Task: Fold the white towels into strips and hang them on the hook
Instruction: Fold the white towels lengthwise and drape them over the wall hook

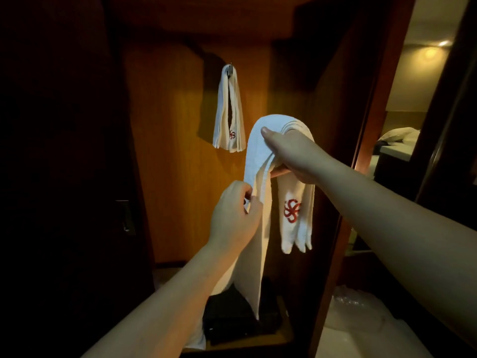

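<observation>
Setting: dim wooden closet nook (180, 151), warm light, with a lit bedroom (402, 140) showing through the opening on the right.

Hook: the hook (230, 69) sits high on the back panel and already has one hung towel (229, 112) on it, folded into a strip and doubled over, red logo near the bottom.

Second towel: the second towel (268, 161) is held up in front of the panel, right of and below the hook, not on it yet.

Right hand: the right hand (291, 156) grips the towel at its bend, thumb on top, so it drapes over like it would on the hook.

Left hand: the left hand (235, 215) pinches the long front tail, probably tidying the layers so the strip stays narrow.

Towel look: white terry, several stacked folds visible at the bend, red flower-ish logo on the shorter tail. The tails are uneven, and the left one hangs way lower.

Guess: needs evening out before hanging.
</observation>
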